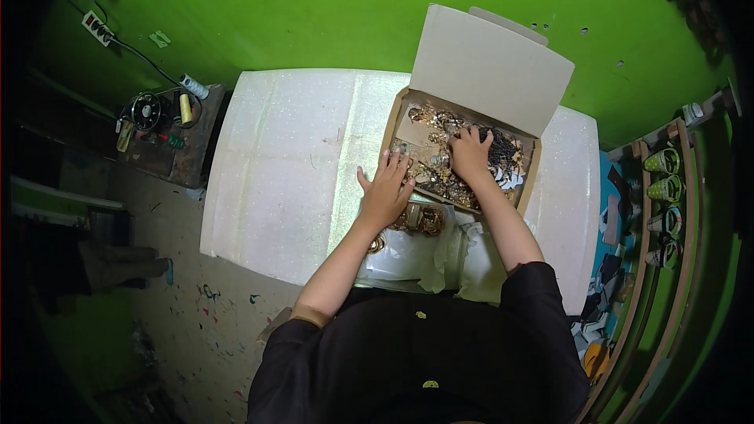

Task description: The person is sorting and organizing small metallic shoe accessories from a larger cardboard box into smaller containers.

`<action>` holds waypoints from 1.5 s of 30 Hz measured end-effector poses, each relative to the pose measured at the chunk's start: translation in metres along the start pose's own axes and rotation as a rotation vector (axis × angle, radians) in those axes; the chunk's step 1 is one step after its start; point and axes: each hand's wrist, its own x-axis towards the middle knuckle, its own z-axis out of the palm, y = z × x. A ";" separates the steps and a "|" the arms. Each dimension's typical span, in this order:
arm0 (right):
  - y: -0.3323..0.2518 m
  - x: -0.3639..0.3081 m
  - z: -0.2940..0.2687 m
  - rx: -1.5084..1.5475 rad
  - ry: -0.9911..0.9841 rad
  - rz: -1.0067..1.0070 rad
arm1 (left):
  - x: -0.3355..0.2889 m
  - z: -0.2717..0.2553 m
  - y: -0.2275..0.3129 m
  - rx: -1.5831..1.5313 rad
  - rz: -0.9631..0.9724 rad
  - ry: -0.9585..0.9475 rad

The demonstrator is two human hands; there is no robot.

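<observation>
A cardboard box (532,180) lies on the table with its lid (493,71) folded back toward the wall. Inside it is a jumble of small gold-coloured and dark metal pieces (440,174), with a heap of black chain-like pieces (506,145) on the right. My right hand (471,155) reaches into the box, fingers bent down among the pieces; what they grip is too small to name. My left hand (383,192) is open, its fingers spread over the box's near left corner. By its wrist are clear plastic bags (402,255) with gold-coloured pieces (430,220).
A white glittery cloth (275,165) covers the table. At left, a small stand (161,159) bears thread spools (193,86) below a power strip (98,29). A wooden rack (687,212) with shoe-like green items (666,188) runs along the right. Another person's legs (126,265) show at far left.
</observation>
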 end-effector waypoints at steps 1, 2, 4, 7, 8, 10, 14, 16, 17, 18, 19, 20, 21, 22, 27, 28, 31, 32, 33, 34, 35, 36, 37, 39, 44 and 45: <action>0.002 0.001 -0.003 0.045 -0.009 0.013 | 0.000 0.002 -0.003 0.001 0.003 0.019; 0.003 -0.002 -0.006 0.089 -0.023 0.031 | -0.003 0.003 -0.002 -0.002 0.009 0.033; 0.008 -0.004 -0.003 0.121 0.033 0.027 | -0.005 0.003 -0.002 -0.003 0.006 0.040; 0.013 -0.006 -0.003 0.260 0.115 0.051 | 0.000 -0.001 -0.001 -0.036 -0.003 0.058; 0.011 -0.009 -0.005 0.261 0.115 0.055 | 0.001 -0.002 0.000 -0.070 -0.019 0.061; 0.006 -0.013 -0.009 0.287 0.199 -0.008 | 0.004 -0.005 0.002 -0.113 -0.028 0.108; 0.006 -0.013 0.007 0.183 0.122 -0.072 | 0.019 -0.014 0.008 -0.110 -0.006 0.216; 0.002 -0.012 0.008 0.144 0.034 -0.021 | 0.028 -0.019 0.008 -0.130 -0.016 0.273; 0.001 -0.011 0.009 0.055 0.023 -0.007 | 0.032 -0.019 0.007 -0.132 -0.025 0.318; 0.001 -0.011 0.010 -0.034 0.012 0.008 | 0.036 -0.019 0.004 -0.130 -0.028 0.318; 0.001 -0.012 0.011 -0.032 0.011 0.006 | 0.041 -0.019 0.002 -0.123 -0.019 0.338; 0.001 -0.012 0.012 0.024 0.050 0.018 | 0.045 -0.020 0.001 -0.116 -0.008 0.357; 0.001 -0.012 0.013 0.079 0.090 0.031 | 0.050 -0.019 0.002 -0.114 0.022 0.358; 0.003 -0.014 0.013 0.080 0.089 0.033 | 0.054 -0.017 0.004 -0.114 0.023 0.356; 0.013 -0.021 0.004 0.392 0.398 0.171 | 0.083 0.007 0.017 0.105 0.152 0.018; 0.012 -0.021 0.004 0.391 0.397 0.172 | 0.088 0.013 0.018 0.191 0.183 -0.061; 0.013 -0.023 0.007 0.388 0.524 0.221 | 0.100 0.037 0.016 0.285 0.170 -0.068; 0.014 -0.026 0.011 0.381 0.527 0.232 | 0.104 0.039 0.020 0.307 0.145 -0.056; 0.014 -0.029 0.016 0.401 0.550 0.229 | 0.106 0.040 0.022 0.319 0.117 -0.131; 0.014 -0.032 0.020 0.421 0.573 0.224 | 0.106 0.041 0.024 0.317 0.127 -0.134; 0.012 -0.035 0.019 0.432 0.603 0.224 | 0.105 0.042 0.024 0.357 0.081 -0.192; 0.012 -0.034 0.017 0.432 0.604 0.229 | 0.105 0.042 0.023 0.397 0.035 -0.251; 0.013 -0.032 0.015 0.447 0.629 0.230 | 0.106 0.042 0.022 0.384 0.019 -0.264; 0.013 -0.031 0.012 0.458 0.669 0.230 | 0.105 0.044 0.014 0.314 -0.025 -0.321; 0.011 -0.029 0.010 0.444 0.680 0.184 | 0.100 0.057 0.000 0.224 -0.061 -0.257; 0.012 -0.030 0.010 0.459 0.688 0.182 | 0.099 0.057 -0.001 0.224 -0.062 -0.258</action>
